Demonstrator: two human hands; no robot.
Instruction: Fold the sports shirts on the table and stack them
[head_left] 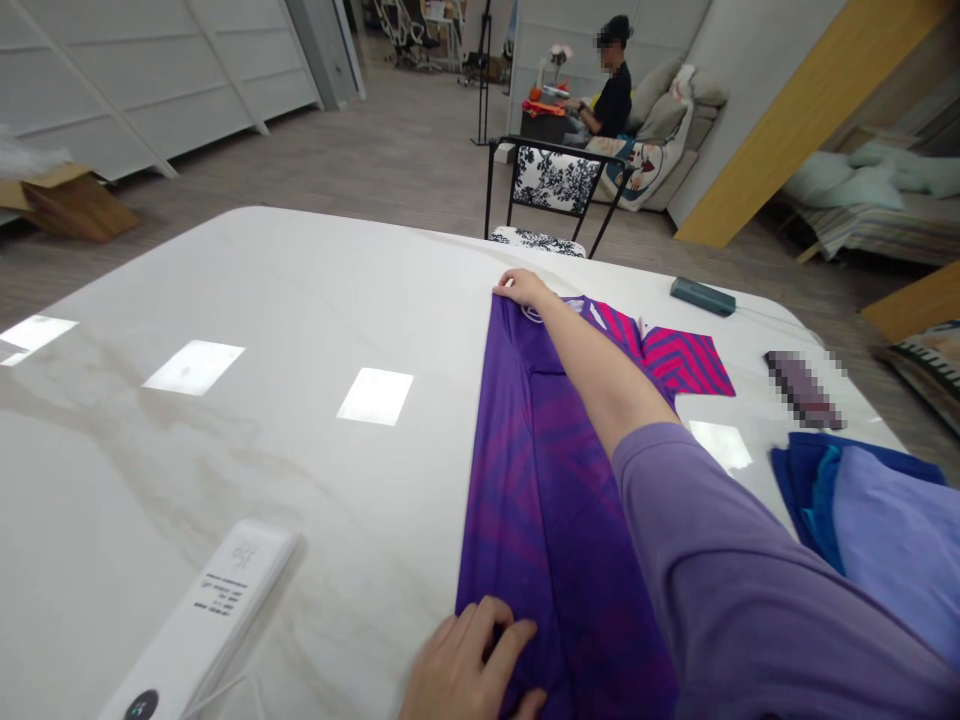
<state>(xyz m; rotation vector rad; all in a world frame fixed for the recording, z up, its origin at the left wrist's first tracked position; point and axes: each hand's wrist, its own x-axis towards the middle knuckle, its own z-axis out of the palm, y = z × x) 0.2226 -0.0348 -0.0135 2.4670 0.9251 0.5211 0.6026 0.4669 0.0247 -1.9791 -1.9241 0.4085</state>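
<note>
A purple T-shirt (592, 500) with pink chevron stripes lies on the table, one side folded lengthwise over its body. Its striped sleeve (690, 360) spreads to the right. My right hand (521, 287) reaches across the shirt and pinches the far left corner of the fold, fingers closed on the cloth. Close to me, my left hand (472, 660) rests at the shirt's near left edge, its fingers bent and thumb apart from the index finger. The shirt's near end runs out of view at the bottom.
The white marbled table (300, 280) holds a white device (217, 610) with a cable, a dark green case (703, 296), a blurred phone-like object (804, 388) and folded blue and lavender clothes (892, 530). Beyond stand a patterned chair (555, 180) and a seated person (611, 90).
</note>
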